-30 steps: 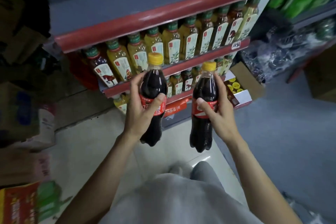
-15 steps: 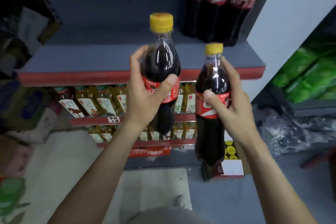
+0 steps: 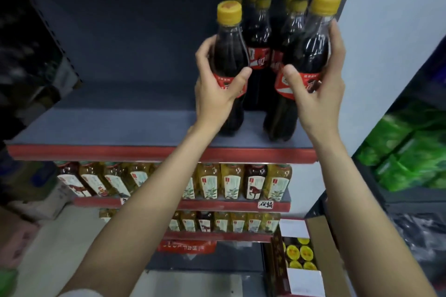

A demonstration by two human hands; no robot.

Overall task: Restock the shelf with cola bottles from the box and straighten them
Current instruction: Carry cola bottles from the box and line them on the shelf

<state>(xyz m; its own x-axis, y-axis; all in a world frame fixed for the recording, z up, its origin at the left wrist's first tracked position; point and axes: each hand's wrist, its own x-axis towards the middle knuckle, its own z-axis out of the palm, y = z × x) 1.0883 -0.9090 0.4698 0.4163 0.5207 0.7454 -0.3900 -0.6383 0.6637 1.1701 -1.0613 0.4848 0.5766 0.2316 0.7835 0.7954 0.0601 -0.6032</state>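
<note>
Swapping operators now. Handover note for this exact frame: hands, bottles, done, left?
Left hand: grips the left bottle at its label; base at the shelf, whether it touches I cannot tell.
Right hand: grips the right bottle at its label, tilted right, base near the shelf front.
Done: a cluster of stocked bottles stands behind, at the shelf's right end.
Left: set both down, release each grip, straighten them in front of the cluster. The box on the floor, lower right, holds more yellow caps, so more trips look likely. Shelf's left part bare.
</note>
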